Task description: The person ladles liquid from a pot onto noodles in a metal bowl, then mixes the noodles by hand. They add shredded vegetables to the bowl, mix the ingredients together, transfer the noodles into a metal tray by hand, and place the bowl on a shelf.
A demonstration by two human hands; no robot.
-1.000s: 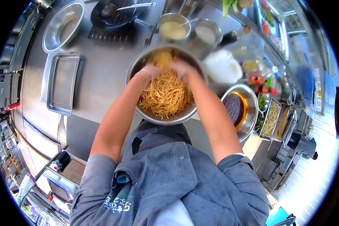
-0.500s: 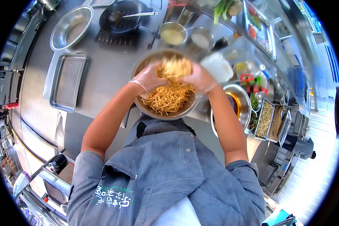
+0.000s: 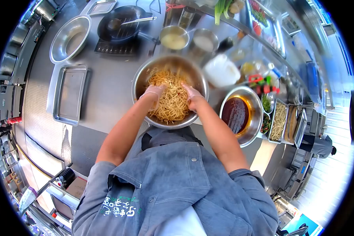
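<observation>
A large metal mixing bowl (image 3: 199, 74) stands at the table's front edge, before my body. Brown, sauce-coated noodles (image 3: 173, 103) fill much of it. My left hand (image 3: 156, 93), in a clear plastic glove, is sunk into the left side of the heap, fingers curled round noodles. From the right, my gloved right hand (image 3: 191, 96) grips the noodles in the same way. Its fingertips, like the left ones, are partly buried. To the right of the bowl stands a metal basin (image 3: 258, 114) holding dark red-brown sauce with an oily orange edge (image 3: 248, 118).
A frying pan (image 3: 116, 35) with a ladle sits on a cooktop at the back left. Left stand an empty metal basin (image 3: 55, 39) and tray (image 3: 56, 94). Behind the bowl are two metal pots (image 3: 172, 38) and a white container (image 3: 222, 70). A person (image 3: 322, 146) is far right.
Both hands have come down from above the bowl, where they held a lifted clump of noodles, into the heap. The clump now lies in the bowl.
</observation>
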